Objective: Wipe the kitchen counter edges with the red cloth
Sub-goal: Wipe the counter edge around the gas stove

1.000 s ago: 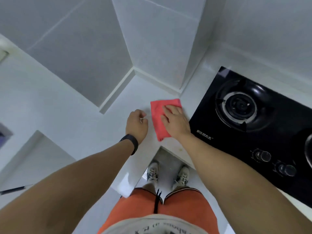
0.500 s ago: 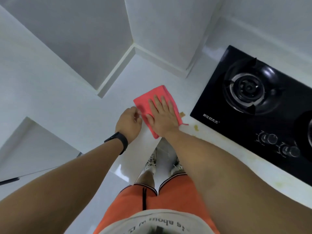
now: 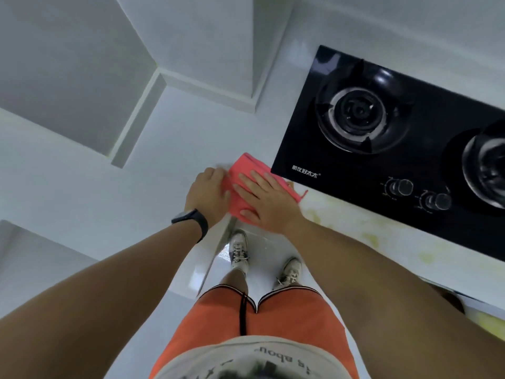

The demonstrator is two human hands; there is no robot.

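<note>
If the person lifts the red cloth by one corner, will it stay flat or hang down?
Probably it will hang limp: the red cloth lies folded and moulds flat under the right hand. It looks thin, so likely light. A loose thread trails at its corner near the stove, so it may snag.

There is one red cloth (image 3: 247, 170) on the white worktop (image 3: 82, 192). There are two hands on it, a left hand (image 3: 209, 194) and a right hand (image 3: 269, 205). There is one black band (image 3: 192, 218) on the left wrist. There is one black stove (image 3: 404, 149). The stove has two burners, one whole burner (image 3: 359, 117) and one burner (image 3: 489, 165) cut off at the side of the picture. It has two round knobs, one knob (image 3: 400, 187) and another knob (image 3: 437, 202) beside it. There are two shoes on the floor, one shoe (image 3: 239, 248) and another shoe (image 3: 290, 271). There is one pair of orange shorts (image 3: 273, 318).
</note>
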